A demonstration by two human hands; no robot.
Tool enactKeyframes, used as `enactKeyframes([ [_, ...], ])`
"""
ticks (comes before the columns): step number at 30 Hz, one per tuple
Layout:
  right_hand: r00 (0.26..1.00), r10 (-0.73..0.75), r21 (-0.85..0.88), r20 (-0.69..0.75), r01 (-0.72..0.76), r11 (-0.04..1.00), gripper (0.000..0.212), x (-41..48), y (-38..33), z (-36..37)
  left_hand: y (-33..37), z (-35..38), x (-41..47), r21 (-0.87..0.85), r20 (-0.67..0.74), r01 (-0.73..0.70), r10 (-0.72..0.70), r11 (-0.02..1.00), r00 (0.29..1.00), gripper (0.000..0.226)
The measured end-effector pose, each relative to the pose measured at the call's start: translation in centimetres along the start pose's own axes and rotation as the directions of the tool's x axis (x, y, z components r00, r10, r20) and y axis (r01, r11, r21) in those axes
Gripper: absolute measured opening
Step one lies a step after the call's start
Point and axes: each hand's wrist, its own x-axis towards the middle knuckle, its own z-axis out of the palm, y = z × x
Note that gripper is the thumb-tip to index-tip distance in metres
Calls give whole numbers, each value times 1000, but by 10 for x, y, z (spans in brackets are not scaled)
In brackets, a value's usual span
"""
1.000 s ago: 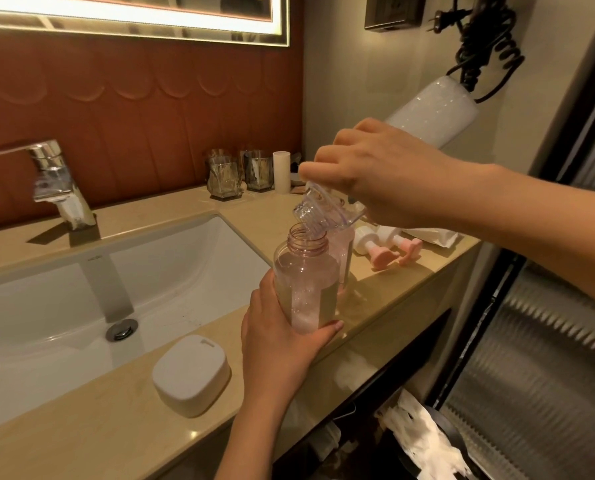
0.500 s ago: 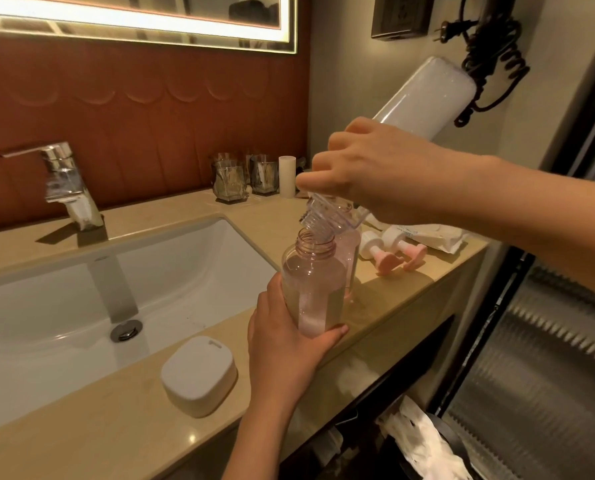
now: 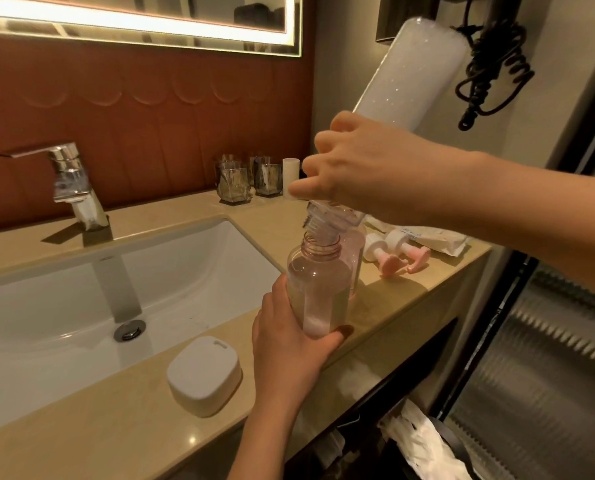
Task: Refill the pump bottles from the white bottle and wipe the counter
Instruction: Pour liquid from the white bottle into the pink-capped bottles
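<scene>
White bottle (image 3: 413,71), tipped neck-down at a slant in the upper right of the frame, is gripped near its clear neck by the right hand (image 3: 361,168), fingers curled round it. Its threaded mouth meets the open top of a pink pump bottle (image 3: 318,292) at center. The left hand (image 3: 289,344) wraps round that bottle's lower body at the front edge of the beige counter (image 3: 116,427). Two pump heads (image 3: 396,258) lie right of center, and a white soap box (image 3: 204,374) sits lower left.

Two pink bottles (image 3: 318,289), two pump heads (image 3: 389,263), one white bottle (image 3: 413,71).
</scene>
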Motion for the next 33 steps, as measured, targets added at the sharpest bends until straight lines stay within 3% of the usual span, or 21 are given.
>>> enactKeyframes([
  [26, 995, 33, -207, 96, -13, 978, 40, 10, -9, -4, 0, 1, 1, -31, 5, 3, -3, 1000, 1000, 106],
  [33, 997, 37, -152, 64, -27, 988, 39, 7, -9, -5, 0, 1, 0, -33, 1, -7, 7, 999, 1000, 105],
])
